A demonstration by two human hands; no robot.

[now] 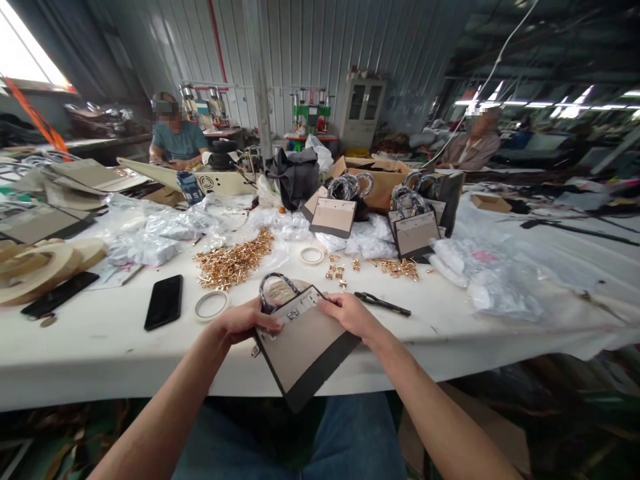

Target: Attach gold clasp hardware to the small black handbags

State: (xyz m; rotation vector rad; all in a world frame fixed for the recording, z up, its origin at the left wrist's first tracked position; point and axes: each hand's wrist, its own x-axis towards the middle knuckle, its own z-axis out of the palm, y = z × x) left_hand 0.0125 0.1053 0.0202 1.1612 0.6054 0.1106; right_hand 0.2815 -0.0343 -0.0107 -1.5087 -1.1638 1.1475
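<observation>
Both my hands hold a small beige bag with dark edges over the front edge of the white table. My left hand grips its upper left side, fingers curled onto the front near a small metal clasp. My right hand clasps the upper right corner. The bag's dark looped handle sticks up behind its top edge.
A black phone, tape rolls, a heap of gold metal fittings and a black tool lie on the table. Finished bags stand further back among plastic wrappers. Two other people sit at the far side.
</observation>
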